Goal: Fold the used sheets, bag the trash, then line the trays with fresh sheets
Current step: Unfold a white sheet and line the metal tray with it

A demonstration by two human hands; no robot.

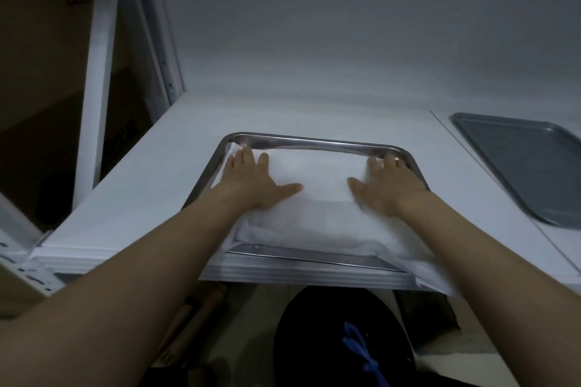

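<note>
head | left grip [254, 179], right grip [386, 185]: flat, spread | apparently pressing sheet [314, 214] inside tray [314, 143]

Two arms come in from the bottom corners. Left forearm [125, 276]: bare skin from the frame edge up to the wrist, smooth, unmarked. Right forearm [471, 245]: same, bare the whole visible length. Left hand [251, 182]: bare, thumb and fingers [244, 156] in clear view, nails too small to make out. Right hand [386, 185]: bare, slightly motion-blurred at the edges. There is a small pale glint on one of its fingers [391, 161]; can't tell whether it is a ring or a reflection.
</note>
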